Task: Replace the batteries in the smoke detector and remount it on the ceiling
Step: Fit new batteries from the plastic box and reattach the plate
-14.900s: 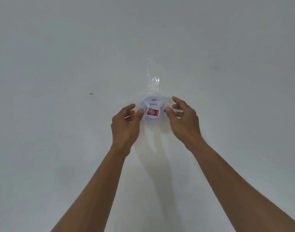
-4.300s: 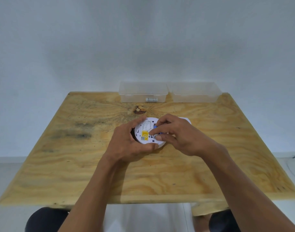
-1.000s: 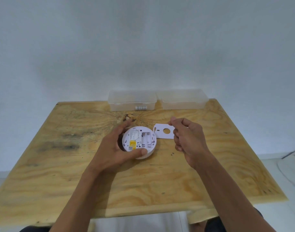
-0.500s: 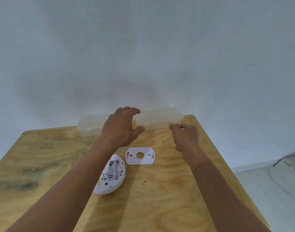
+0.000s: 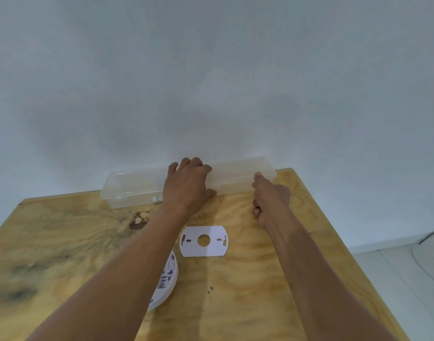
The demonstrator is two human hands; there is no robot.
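Note:
The white round smoke detector [image 5: 167,279] lies back-side up on the wooden table [image 5: 248,291], half hidden under my left forearm. Its flat white mounting plate [image 5: 203,241] lies apart, just right of it. My left hand [image 5: 186,187] clamps the top of the clear plastic boxes where the left box [image 5: 129,189] meets the right box [image 5: 240,174], fingers over the top, thumb at the front edge. I cannot tell which box it grips. My right hand [image 5: 270,196] is a closed fist around the removed batteries, which stay hidden inside it. One fingertip touches the right box's front.
Both boxes stand against the white wall at the table's far edge. A small white object [image 5: 157,199] shows at the left box's front. The table's right edge drops to a pale tiled floor [image 5: 395,274].
One second ago my left hand held the detector and my right hand was closed beside the plate. Both hands have since reached forward to the boxes, leaving the detector on the table.

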